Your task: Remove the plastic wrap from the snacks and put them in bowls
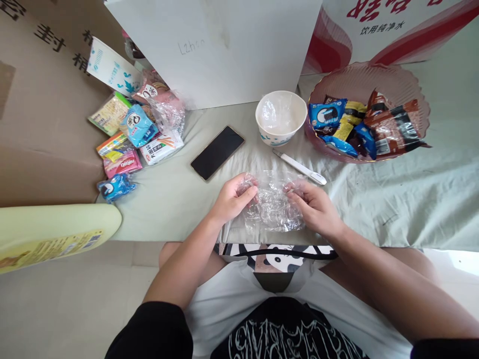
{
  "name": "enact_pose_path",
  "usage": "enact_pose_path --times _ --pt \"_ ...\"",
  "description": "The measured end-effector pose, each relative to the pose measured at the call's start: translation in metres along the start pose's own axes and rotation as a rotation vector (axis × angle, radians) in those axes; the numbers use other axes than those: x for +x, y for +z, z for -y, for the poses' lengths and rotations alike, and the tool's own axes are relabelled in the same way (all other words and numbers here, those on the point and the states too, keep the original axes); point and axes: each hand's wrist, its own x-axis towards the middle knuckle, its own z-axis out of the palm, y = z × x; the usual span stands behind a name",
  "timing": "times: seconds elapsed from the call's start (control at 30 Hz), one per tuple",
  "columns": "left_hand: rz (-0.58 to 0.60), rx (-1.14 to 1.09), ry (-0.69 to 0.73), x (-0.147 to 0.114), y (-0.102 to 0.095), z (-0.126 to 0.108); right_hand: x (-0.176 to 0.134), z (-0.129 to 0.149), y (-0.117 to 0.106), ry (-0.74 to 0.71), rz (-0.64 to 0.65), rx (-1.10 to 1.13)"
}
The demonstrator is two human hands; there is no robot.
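Observation:
A crumpled sheet of clear plastic film [275, 209] is stretched between my two hands, just above the front of the cloth-covered table. My left hand [232, 198] pinches its left side between thumb and fingers. On the other side, my right hand [314, 207] grips the film the same way. Right behind the film lies a white utility knife [301, 168], slanting down to the right. Beyond it stands a white paper bowl [280, 134] with a blue leaf print and some clear plastic inside. A black phone [217, 152] rests face up to the left.
A pink scalloped bowl [421, 99] holds several wrapped snacks at the right. Snack packets [136, 127] are piled at the left by a tipped paper cup [112, 67]. A white box [224, 55] and a cardboard box [48, 114] stand behind and left. Green cloth [396, 209] covers the table.

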Motion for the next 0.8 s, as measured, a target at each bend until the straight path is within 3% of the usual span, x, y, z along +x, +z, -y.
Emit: enact_pose_path --times 0.53,0.8 --pt "-0.005 0.057 -0.006 -0.0012 -0.0003 0.0002 -0.0005 -0.004 -0.0015 -0.043 -0.002 -0.093" --pt "-0.021 0.045 0.024 -0.0008 -0.0012 0.0033 -0.0004 -0.0018 -0.0027 -0.069 0.086 -0.185"
